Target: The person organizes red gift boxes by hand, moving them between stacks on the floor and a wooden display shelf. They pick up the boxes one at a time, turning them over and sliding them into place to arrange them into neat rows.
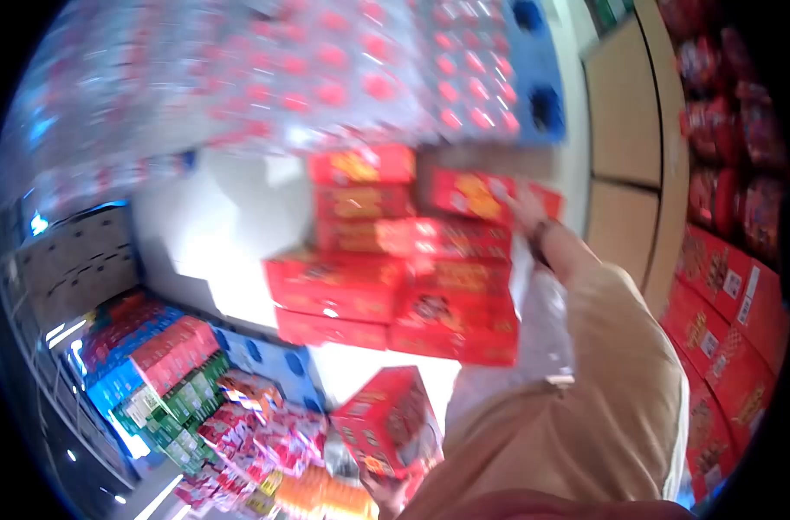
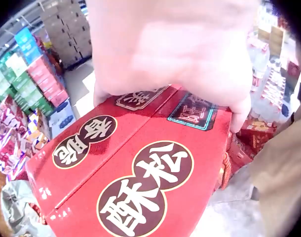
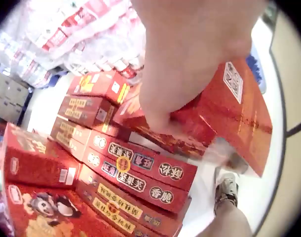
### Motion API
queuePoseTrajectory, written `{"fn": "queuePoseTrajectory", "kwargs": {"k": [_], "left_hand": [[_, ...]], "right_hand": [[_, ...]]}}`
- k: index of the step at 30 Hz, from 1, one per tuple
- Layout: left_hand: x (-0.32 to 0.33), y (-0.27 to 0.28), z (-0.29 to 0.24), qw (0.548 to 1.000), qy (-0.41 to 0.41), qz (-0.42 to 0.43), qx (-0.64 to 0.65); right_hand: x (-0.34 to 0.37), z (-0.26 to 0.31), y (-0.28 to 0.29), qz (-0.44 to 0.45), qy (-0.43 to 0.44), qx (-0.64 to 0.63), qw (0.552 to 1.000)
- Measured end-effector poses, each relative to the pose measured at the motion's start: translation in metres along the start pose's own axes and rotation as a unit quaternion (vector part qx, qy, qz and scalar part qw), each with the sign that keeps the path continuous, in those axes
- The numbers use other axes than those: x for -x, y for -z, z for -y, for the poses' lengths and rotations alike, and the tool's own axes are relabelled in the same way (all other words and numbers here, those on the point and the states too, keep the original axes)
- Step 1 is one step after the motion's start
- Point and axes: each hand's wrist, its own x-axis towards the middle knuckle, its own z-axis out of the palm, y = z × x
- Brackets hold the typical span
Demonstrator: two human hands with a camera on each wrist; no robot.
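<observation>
In the head view, my left hand (image 1: 385, 494) holds a red gift box (image 1: 386, 420) low in front of my body. The left wrist view shows that hand (image 2: 175, 54) spread across the box (image 2: 126, 163), with digits bent down over two of its sides. Dark round labels with white characters mark this box. My right hand (image 1: 527, 210), arm stretched forward, grips another red box (image 1: 471, 194) at the back right of a stack of red boxes (image 1: 451, 312). Up close, the right hand (image 3: 190, 64) has its thumb pressed on that box (image 3: 244, 118), which sits tilted beside the stack.
Shrink-wrapped bottles with red caps (image 1: 326, 69) stand behind the stack, near a blue pallet (image 1: 542, 78). Brown panels (image 1: 624, 104) and more red boxes (image 1: 715, 295) line the right. Colourful stacked goods (image 1: 178, 373) lie at the left. A shoe (image 3: 227, 190) is close to the stack.
</observation>
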Motion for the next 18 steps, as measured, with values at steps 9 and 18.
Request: {"fn": "queuePoseTrajectory", "kwargs": {"k": [9, 18], "left_hand": [[-0.118, 0.027, 0.087, 0.977, -0.191, 0.025, 0.092], [-0.133, 0.079, 0.114, 0.945, -0.314, 0.042, 0.086]], "right_hand": [[0.208, 0.169, 0.255, 0.029, -0.215, 0.259, 0.941], [0.35, 0.314, 0.318, -0.136, -0.337, 0.109, 0.925]]}}
